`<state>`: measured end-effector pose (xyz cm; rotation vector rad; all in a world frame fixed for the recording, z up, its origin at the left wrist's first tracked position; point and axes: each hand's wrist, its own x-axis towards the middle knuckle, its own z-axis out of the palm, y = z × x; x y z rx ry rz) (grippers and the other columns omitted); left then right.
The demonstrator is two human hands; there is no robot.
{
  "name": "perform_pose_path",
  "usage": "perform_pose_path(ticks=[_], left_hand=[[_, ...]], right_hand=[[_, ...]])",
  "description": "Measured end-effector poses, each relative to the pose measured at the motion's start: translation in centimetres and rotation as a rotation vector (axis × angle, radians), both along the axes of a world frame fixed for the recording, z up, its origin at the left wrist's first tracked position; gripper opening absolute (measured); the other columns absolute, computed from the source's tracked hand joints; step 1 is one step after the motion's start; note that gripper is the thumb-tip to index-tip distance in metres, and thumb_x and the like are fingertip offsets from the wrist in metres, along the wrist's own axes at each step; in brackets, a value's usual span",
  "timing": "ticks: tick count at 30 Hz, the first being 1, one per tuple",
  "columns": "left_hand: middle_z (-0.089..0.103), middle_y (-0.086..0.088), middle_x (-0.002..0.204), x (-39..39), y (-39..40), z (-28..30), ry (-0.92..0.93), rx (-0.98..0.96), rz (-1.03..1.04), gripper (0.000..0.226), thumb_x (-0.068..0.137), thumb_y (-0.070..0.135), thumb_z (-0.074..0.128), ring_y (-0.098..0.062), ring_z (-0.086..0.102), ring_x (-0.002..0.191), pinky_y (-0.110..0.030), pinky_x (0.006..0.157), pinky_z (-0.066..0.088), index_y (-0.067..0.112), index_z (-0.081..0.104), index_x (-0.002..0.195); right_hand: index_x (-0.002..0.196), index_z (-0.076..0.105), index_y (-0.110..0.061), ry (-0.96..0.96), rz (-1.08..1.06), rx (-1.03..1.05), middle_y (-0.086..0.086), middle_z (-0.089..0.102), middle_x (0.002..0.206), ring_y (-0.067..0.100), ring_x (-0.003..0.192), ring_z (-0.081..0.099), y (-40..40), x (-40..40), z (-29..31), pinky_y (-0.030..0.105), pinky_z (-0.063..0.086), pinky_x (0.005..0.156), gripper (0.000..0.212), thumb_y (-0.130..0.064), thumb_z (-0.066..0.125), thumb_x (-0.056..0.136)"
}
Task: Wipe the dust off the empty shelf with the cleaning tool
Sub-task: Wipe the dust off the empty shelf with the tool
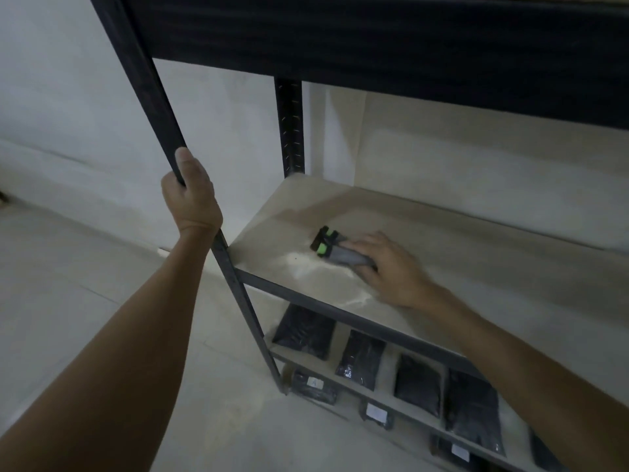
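Small grey-handled cleaning tool with black-and-green head [332, 248] lies low on the empty pale board shelf [459, 267], left-front area, head pointing toward the back-left corner. Right hand [388, 270] is wrapped around the handle, fingers curled over it, palm down close to the board. The frame is motion-blurred there, so I can't tell exactly how the head contacts the shelf.

White dust streaks [320, 267] sit just in front of the tool and run along toward the front lip.

Risks, my read:
- Stroke toward the front edge dumps dust over the dark metal rail [306, 299] onto the black wrapped packets [304, 330] on the shelf below. Sweep along the board instead and collect it.
- Stroke to the left end: no side wall is visible there, so dust goes straight to the pale floor [85, 267].
- Pushing too far back-left hits the perforated black rear post [289, 131].
- Shallow handle angle means knuckles may smear the dust.

Room: shelf is open to the right and rear, with plenty of travel. Dark upper shelf beam [374, 39] overhangs, so lift height is limited.

Left hand [190, 195] is clamped around the black front upright [163, 124], steadying the rack, well apart from the tool.
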<state>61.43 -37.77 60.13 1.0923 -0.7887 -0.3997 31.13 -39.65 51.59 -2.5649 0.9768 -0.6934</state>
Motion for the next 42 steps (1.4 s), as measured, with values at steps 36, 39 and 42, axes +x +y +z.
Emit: perform_pose_path(ticks=[36,39,42], left_hand=[[0.037,0.009,0.053,0.9,1.5,0.2,-0.179,0.071,-0.001,0.044,0.097,0.045,0.050,-0.005,0.037,0.048,-0.010,0.046,0.031,0.029,0.037,0.059],[0.038,0.010,0.054,0.9,1.5,0.2,-0.179,0.071,0.000,0.043,0.097,0.046,0.050,-0.005,0.039,0.047,-0.010,0.046,0.033,0.029,0.039,0.060],[0.037,0.010,0.053,1.0,1.5,0.2,-0.186,0.068,0.002,0.043,0.097,0.047,0.050,-0.003,0.042,0.043,-0.010,0.047,0.032,0.030,0.038,0.059]], right_hand=[[0.111,0.064,-0.008,0.112,-0.669,-0.011,0.017,0.066,0.103,0.034,0.089,0.060,2.9,-4.6,2.0,0.040,0.050,0.072,0.029,-0.028,0.049,0.097],[0.114,0.063,-0.007,0.140,-0.698,-0.007,0.018,0.064,0.100,0.037,0.088,0.059,2.9,-4.8,-0.1,0.042,0.049,0.073,0.042,-0.035,0.041,0.093],[0.117,0.064,-0.002,0.119,-0.606,-0.027,0.020,0.066,0.103,0.035,0.091,0.058,6.1,-2.1,-0.3,0.038,0.044,0.078,0.035,-0.023,0.050,0.093]])
